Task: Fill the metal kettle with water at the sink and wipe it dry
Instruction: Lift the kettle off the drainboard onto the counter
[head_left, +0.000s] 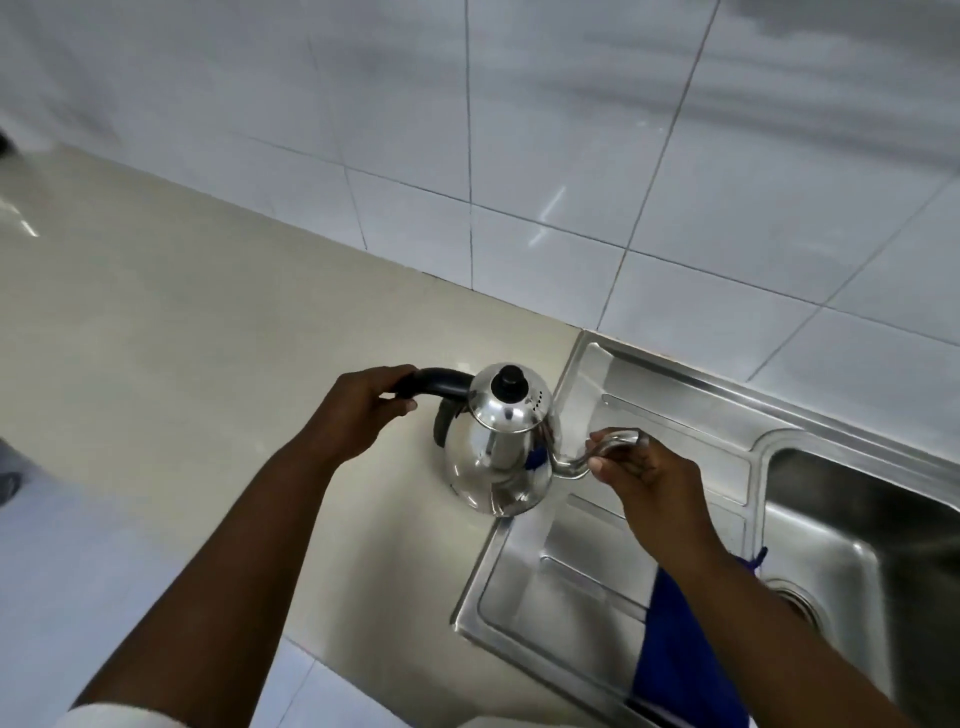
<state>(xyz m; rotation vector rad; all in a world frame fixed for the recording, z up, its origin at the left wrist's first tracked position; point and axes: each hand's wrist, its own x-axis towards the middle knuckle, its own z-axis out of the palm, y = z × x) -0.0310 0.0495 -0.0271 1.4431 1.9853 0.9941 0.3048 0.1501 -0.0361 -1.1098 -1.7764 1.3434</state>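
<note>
Two hands on kettle (496, 457): left hand (358, 410) grips handle, right hand (644, 475) spout.

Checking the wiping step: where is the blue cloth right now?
In the head view, the blue cloth lies at lower right on the sink's drainboard, partly under the right forearm, beside the basin.

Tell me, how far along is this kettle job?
Filling can't be judged: the lid is on. In hand: the left hand holds the kettle handle, the right hand its spout. Wiping seems left: the blue cloth lies on the sink drainboard.
</note>
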